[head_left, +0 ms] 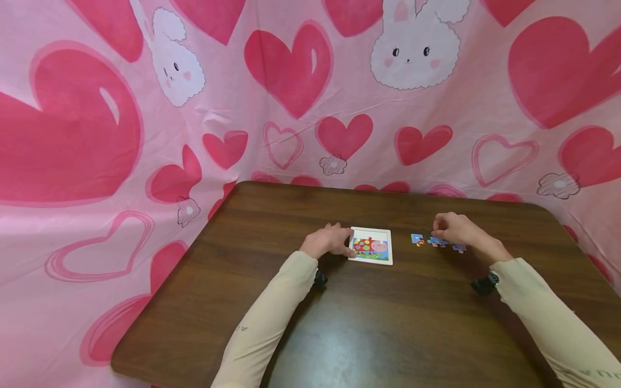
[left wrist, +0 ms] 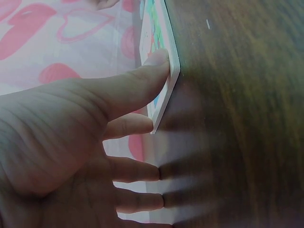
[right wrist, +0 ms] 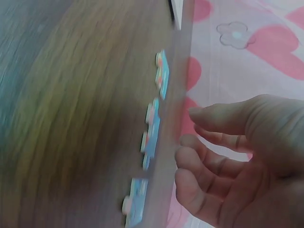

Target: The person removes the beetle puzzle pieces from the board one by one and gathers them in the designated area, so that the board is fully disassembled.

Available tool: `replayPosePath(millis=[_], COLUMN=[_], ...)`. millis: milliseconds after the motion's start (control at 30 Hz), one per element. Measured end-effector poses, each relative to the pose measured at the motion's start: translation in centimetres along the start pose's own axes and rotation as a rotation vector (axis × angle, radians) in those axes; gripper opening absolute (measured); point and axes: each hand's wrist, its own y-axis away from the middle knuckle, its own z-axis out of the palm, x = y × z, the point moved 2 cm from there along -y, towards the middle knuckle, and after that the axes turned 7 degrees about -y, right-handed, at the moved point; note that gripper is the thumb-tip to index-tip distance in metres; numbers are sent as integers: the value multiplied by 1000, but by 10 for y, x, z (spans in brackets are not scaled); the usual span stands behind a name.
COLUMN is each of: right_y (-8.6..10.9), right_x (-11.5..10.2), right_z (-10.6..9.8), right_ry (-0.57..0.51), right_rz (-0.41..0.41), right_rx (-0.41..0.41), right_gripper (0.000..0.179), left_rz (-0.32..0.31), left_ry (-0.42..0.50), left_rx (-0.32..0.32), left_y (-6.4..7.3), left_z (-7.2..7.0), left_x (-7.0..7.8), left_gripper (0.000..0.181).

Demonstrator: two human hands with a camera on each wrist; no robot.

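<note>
Sleeves (head_left: 271, 310), left hand (head_left: 329, 240) spread on board edge (head_left: 371, 262), right hand (head_left: 456, 227) half-curled near 3 separate pieces (head_left: 438, 242).

tbl (head_left: 378, 323): wd-grain, glossy | backdrop (head_left: 344, 99): cloth | slv (head_left: 271, 307): cloth, matt | tray (head_left: 390, 250): smooth

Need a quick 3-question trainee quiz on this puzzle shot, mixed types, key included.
1. Count: how many loose puzzle pieces lie on the table beside the tray?

2. Yes or no: is the right hand pinching one of the loose puzzle pieces?

3. Multiple choice: what touches the left side of the tray?
A) the right hand
B) the left hand
C) one of the loose puzzle pieces

Key:
1. Three.
2. No; the right wrist view shows nothing in its fingers.
3. B.
</note>
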Motion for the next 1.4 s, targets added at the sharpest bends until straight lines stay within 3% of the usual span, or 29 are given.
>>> replayPosePath(millis=[267, 500, 700, 1000, 1400], right_y=[-8, -18, -27, -31, -38], right_x=[-17, -31, -48, -61, -76], right_z=[9, 18, 23, 32, 52], right_ry=[-17, -100, -49, -209, -184], right_rz=[-24, -2, -41, 5, -21], right_rx=[20, -7, 11, -73, -119], right_gripper=[12, 13, 15, 17, 20], left_rz=[-1, 3, -15, -28, -29], left_ry=[-1, -7, 17, 37, 37], left_rx=[-1, -6, -21, -17, -22], left_y=[-1, 0, -1, -1, 0], left_z=[0, 0, 1, 1, 0], left_x=[-1, 0, 2, 2, 1], left_gripper=[57, 61, 59, 57, 58])
